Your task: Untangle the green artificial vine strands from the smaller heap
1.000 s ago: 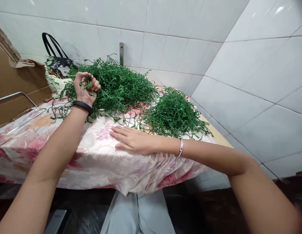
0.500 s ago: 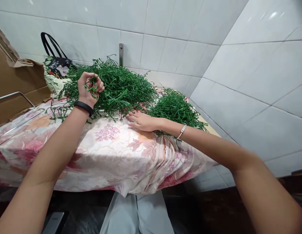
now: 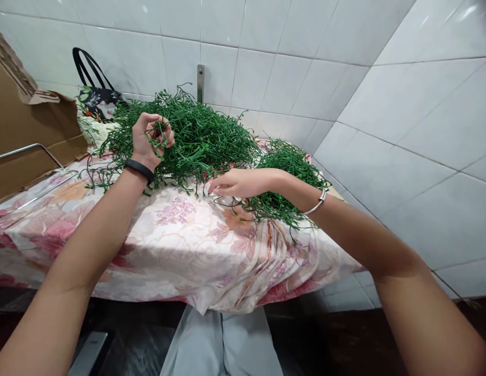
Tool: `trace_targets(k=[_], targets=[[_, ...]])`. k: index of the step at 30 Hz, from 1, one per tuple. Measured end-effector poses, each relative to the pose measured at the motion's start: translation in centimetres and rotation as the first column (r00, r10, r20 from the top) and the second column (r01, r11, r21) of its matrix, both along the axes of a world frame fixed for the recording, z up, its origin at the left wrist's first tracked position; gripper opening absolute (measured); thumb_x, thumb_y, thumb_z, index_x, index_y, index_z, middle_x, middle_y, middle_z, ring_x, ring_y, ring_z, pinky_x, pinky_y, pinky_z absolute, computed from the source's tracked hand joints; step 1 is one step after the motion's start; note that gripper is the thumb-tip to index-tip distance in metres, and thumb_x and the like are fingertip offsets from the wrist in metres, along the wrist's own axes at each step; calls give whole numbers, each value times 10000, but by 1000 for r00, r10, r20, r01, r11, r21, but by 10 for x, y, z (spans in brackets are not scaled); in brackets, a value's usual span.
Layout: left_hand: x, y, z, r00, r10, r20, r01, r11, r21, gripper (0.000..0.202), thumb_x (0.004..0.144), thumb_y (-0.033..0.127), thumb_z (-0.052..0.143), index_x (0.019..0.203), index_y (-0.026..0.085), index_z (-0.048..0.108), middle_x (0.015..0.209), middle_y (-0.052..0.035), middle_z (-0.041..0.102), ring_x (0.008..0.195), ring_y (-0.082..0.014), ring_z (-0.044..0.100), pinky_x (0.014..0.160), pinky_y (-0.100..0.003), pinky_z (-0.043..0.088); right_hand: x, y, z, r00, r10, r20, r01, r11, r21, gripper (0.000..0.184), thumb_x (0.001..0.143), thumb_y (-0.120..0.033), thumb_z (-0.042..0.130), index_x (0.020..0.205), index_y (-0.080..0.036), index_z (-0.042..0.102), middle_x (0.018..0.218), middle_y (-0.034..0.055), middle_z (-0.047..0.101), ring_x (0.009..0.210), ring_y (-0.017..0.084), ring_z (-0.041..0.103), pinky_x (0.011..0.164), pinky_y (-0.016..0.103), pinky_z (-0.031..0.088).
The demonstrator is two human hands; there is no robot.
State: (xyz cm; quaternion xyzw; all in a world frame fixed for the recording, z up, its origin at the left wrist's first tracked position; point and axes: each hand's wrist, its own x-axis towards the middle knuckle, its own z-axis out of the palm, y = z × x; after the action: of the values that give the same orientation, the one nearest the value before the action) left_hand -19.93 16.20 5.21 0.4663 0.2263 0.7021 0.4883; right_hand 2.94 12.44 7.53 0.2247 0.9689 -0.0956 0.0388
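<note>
My left hand is raised over the left part of a large heap of thin green plastic-looking stems. Its fingers are curled around a few green stems, which show between the thumb and fingers. Lower and to the right, my right hand hovers just over the flowered cloth, its fingers bent down and its tips together in a pinch. A thin dark stem curves close beneath those fingertips; whether they hold it is hidden. A smaller pile of the same stems lies behind and below my right wrist.
A flowered cloth covers the table and bunches at its front edge. On the left are a cardboard box, a bent metal wire, white flowers and a flowered bag. Tiled walls stand behind and at right.
My right hand has lifted off the cloth, its wrist arched and its fingers now pointing down. My left hand keeps its grip on the stems. The view has shifted slightly.
</note>
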Motion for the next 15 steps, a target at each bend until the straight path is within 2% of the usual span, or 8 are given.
trace_targets(k=[3, 6, 9, 11, 13, 15], targets=[[1, 1, 0, 999, 37, 8, -37, 999, 2, 179, 707, 249, 366, 566, 165, 437, 424, 15, 354, 366, -78, 291, 432, -262, 145, 1, 0, 6, 998, 7, 56, -4, 998, -63, 333, 870, -254, 354, 1052, -113, 595, 949, 47, 638, 799, 107, 568, 673, 231, 420], [-1, 2, 3, 996, 84, 36, -86, 994, 64, 202, 709, 286, 346, 575, 166, 438, 420, 23, 294, 384, -76, 243, 434, -266, 135, 4, 3, 10, 999, -23, -27, 21, 997, -73, 339, 873, -274, 352, 999, -95, 610, 854, 51, 641, 730, 91, 554, 645, 227, 400], [-7, -1, 12, 981, 182, 60, -189, 972, 138, 212, 712, 326, 328, 609, 168, 424, 460, 32, 242, 430, -63, 227, 442, -252, 157, 11, 4, 9, 994, -32, -100, 18, 989, -145, 342, 876, -286, 347, 1024, -101, 594, 816, 49, 647, 715, 81, 574, 626, 206, 401], [-14, -6, 20, 957, 276, 84, -287, 940, 184, 209, 719, 340, 304, 652, 168, 403, 508, 31, 237, 461, -53, 243, 452, -239, 182, 16, 3, 7, 988, -19, -150, -5, 987, -163, 341, 875, -280, 353, 1054, -101, 581, 840, 61, 654, 753, 82, 585, 643, 194, 405], [-26, -13, 29, 926, 361, 113, -378, 892, 249, 238, 737, 351, 243, 704, 165, 389, 564, 23, 245, 479, -43, 259, 457, -232, 206, 20, 2, 2, 981, 2, -192, -26, 993, -118, 320, 865, -253, 373, 1049, -101, 587, 867, 68, 659, 738, 75, 577, 641, 187, 400], [-36, -22, 38, 887, 446, 118, -455, 807, 377, 297, 777, 357, 156, 760, 161, 378, 618, 13, 264, 492, -37, 276, 458, -233, 228, 23, 2, -4, 971, 16, -237, -26, 999, -40, 289, 850, -214, 396, 1029, -109, 598, 879, 60, 661, 682, 62, 555, 621, 185, 391]])
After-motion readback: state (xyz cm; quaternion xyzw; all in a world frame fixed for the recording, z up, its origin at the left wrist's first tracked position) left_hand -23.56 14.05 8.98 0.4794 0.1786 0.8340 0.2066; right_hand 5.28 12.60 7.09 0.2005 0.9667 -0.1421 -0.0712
